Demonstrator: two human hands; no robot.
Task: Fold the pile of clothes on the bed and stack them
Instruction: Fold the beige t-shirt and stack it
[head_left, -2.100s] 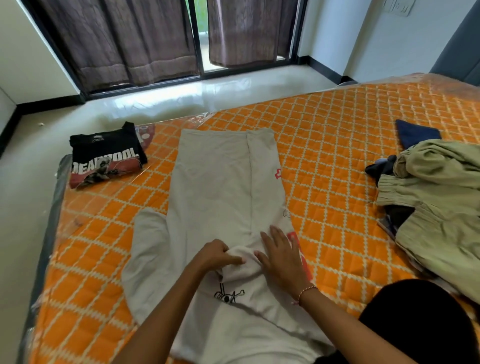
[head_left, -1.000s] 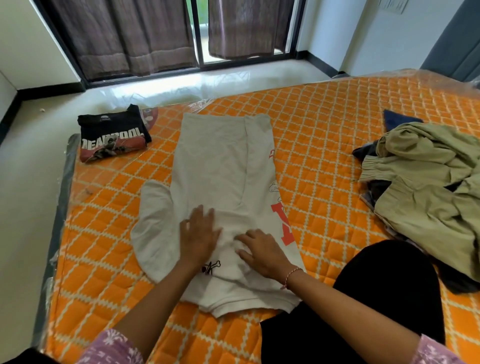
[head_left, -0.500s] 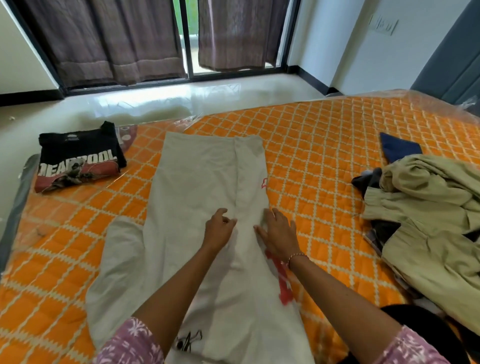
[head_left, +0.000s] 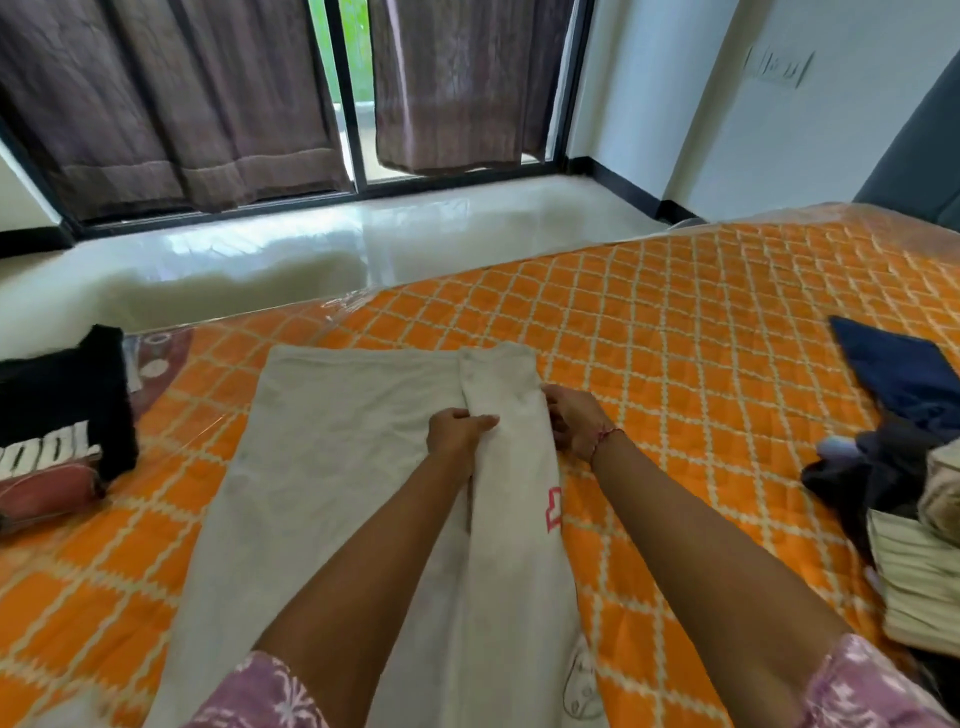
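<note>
Now pinching the folded strip of the grey shirt (head_left: 332, 467) at bed (head_left: 727, 322) centre, left hand (head_left: 457, 434) at nine o'clock, right hand (head_left: 571, 421) at three, likely to keep the crease straight.

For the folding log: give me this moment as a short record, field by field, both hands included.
surface: orange quilted mattress under clear plastic
garment in work: light grey T-shirt, laid flat, right side folded inward as a strip
left hand: fingers curled on the strip's inner edge
right hand: fingers curled on the strip's outer edge
done: folded black T-shirt at the mattress's left edge
waiting: unfolded pile at right, navy and olive pieces
</note>
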